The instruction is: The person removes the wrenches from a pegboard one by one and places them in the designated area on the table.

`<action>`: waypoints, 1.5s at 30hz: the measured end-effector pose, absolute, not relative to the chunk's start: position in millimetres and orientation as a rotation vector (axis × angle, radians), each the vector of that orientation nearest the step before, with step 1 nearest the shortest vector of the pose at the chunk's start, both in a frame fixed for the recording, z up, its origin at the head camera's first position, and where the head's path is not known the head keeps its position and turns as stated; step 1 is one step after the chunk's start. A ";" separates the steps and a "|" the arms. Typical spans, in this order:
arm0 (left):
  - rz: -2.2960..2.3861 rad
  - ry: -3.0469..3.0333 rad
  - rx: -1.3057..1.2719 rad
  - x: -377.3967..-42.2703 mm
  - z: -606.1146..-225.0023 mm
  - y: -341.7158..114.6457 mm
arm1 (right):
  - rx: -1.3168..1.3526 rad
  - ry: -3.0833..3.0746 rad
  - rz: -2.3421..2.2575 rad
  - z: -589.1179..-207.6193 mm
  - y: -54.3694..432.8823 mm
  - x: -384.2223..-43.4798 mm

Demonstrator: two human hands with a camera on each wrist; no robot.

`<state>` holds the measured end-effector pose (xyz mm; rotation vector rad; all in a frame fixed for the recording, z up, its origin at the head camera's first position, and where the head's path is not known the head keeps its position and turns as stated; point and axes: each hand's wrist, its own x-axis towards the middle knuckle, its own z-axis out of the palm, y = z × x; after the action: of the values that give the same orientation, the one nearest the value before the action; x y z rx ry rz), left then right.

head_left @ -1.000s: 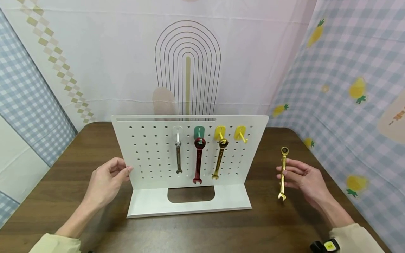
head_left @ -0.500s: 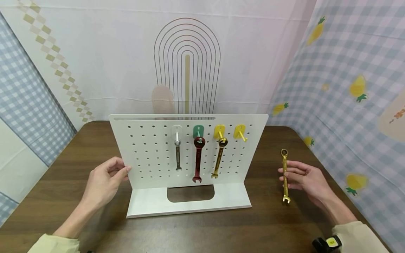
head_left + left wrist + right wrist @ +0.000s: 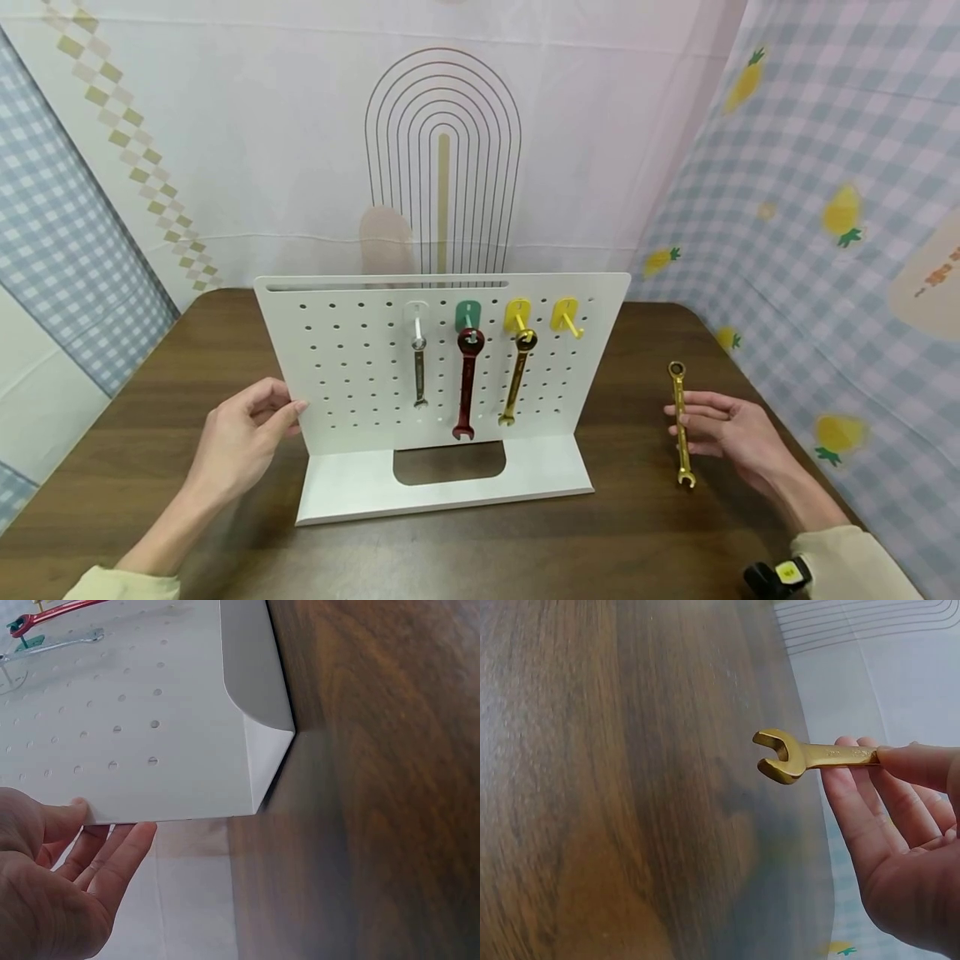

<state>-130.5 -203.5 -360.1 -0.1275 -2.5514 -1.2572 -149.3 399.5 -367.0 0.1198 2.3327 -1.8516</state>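
Observation:
My right hand (image 3: 738, 437) pinches a gold combination wrench (image 3: 682, 433) between thumb and fingers, ring end up, to the right of the white pegboard stand (image 3: 337, 483). In the right wrist view the wrench's open-jaw end (image 3: 784, 757) points left, away from the fingers. My left hand (image 3: 240, 433) pinches the board's left edge, thumb on the front and the other fingers behind it. From hooks on the board hang a silver wrench (image 3: 419, 375), a red wrench (image 3: 467, 387) and a second gold wrench (image 3: 517, 382). The rightmost yellow hook (image 3: 567, 317) bears nothing.
The stand's base rests on a brown wooden table (image 3: 450, 558) and has a rectangular cutout. Behind the table hangs a white patterned cloth (image 3: 300, 150). Blue checked cloth (image 3: 810, 275) closes in the right side, near my right hand.
My right hand has shifted slightly right and down in the head view, and the gold wrench's lower end has swung right. The left hand keeps its hold on the board's edge.

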 end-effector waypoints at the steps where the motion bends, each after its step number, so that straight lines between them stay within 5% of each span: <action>1: -1.255 -2.552 -0.127 -130.1 -360.2 -203.6 | 0.122 2.330 -1.850 -367.5 400.2 -149.6; 45: -1.284 -2.540 -0.125 -125.3 -359.8 -204.0 | 0.247 2.342 -1.630 -376.6 439.1 -162.5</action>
<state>-125.3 -204.0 -359.8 -0.1251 -2.5403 -1.2843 -162.5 439.1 -376.6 0.2470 2.3415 -1.6297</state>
